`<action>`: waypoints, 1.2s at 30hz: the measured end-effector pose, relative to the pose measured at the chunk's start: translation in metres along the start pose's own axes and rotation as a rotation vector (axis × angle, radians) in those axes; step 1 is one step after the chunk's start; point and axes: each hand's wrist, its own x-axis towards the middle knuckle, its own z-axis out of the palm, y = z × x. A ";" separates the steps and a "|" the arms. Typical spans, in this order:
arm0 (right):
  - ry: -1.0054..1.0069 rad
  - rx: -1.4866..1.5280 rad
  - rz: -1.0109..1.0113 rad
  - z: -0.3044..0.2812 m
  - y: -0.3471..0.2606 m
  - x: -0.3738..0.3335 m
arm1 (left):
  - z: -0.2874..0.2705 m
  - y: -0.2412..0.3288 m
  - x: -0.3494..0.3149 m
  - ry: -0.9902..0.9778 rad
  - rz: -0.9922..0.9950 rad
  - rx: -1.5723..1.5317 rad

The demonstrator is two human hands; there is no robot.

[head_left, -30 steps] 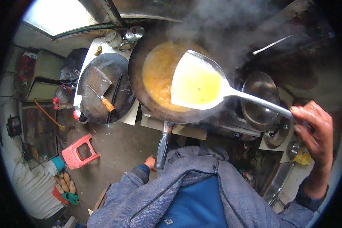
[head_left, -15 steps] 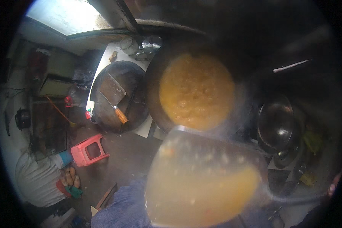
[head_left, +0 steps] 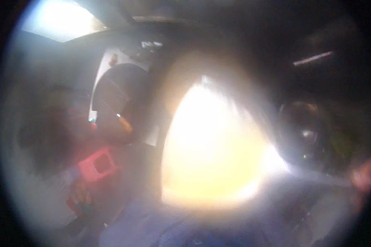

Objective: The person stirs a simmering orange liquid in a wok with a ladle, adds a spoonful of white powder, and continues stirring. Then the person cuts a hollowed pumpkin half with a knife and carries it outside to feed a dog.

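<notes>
My right hand [head_left: 363, 176], partly cut off by the dark rim at the far right, is closed round the handle of a wok spatula [head_left: 212, 156]. The broad blade hangs close to my view, washed out by glare, with yellowish liquid on it. Behind the blade, the wok's yellow-brown contents [head_left: 185, 68] show only as a hazy patch through steam. My left hand is out of view.
Left of the wok, a cleaver with a wooden handle [head_left: 124, 123] rests on a dark round board [head_left: 107, 92]. A red plastic stool [head_left: 97, 164] stands on the floor. Right of the wok sits a shiny metal bowl [head_left: 301, 119]. Haze blurs everything.
The spatula blade has risen and turned, and now covers much of the wok. My right hand has come further into view. Steam and glare have thickened over the whole picture.
</notes>
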 end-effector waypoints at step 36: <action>-0.264 -0.384 0.734 0.200 -0.041 -0.097 | -0.102 0.021 -0.105 0.349 -0.125 -0.010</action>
